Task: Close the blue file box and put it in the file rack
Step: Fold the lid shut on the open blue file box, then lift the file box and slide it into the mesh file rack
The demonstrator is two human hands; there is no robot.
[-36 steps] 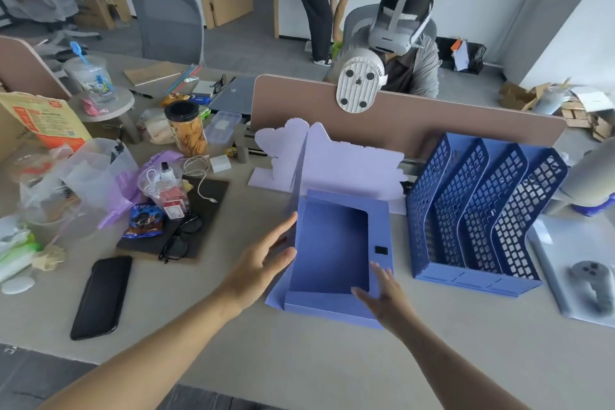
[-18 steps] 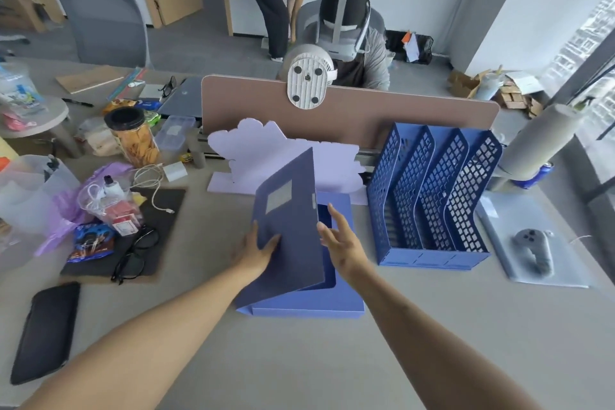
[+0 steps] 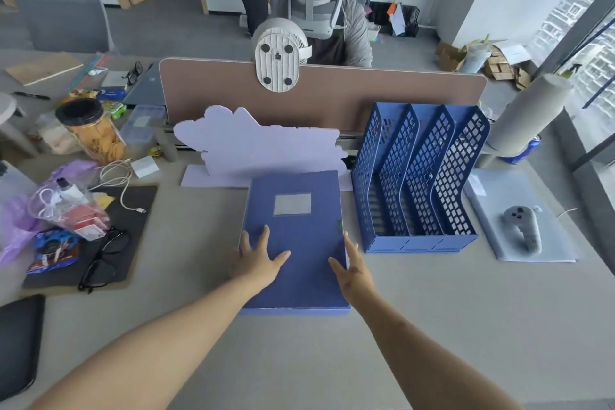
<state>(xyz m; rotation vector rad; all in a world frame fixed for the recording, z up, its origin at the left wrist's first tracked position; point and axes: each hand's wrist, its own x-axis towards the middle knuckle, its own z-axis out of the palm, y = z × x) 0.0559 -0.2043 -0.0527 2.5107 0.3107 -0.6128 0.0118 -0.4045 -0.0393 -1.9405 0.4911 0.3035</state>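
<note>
The blue file box [image 3: 294,236] lies flat on the desk in the middle, its lid down, a grey label on top and a small clasp on its right edge. My left hand [image 3: 258,260] rests palm-down with spread fingers on the lid's near left part. Fingers apart, my right hand [image 3: 352,268] touches the box's right edge just below the clasp. The blue mesh file rack [image 3: 421,176] with several slots stands upright directly to the right of the box, a small gap between them.
A lilac cloud-shaped board [image 3: 256,146] leans on the brown desk divider [image 3: 366,93] behind the box. Glasses [image 3: 103,256], snack packets and a jar [image 3: 95,133] crowd the left. A grey controller [image 3: 522,230] lies right of the rack. A person in a headset sits opposite.
The lid, standing half-raised before, has swung down flat onto the box. My left hand went from holding the lid to pressing on top, and my right hand slid to the right edge.
</note>
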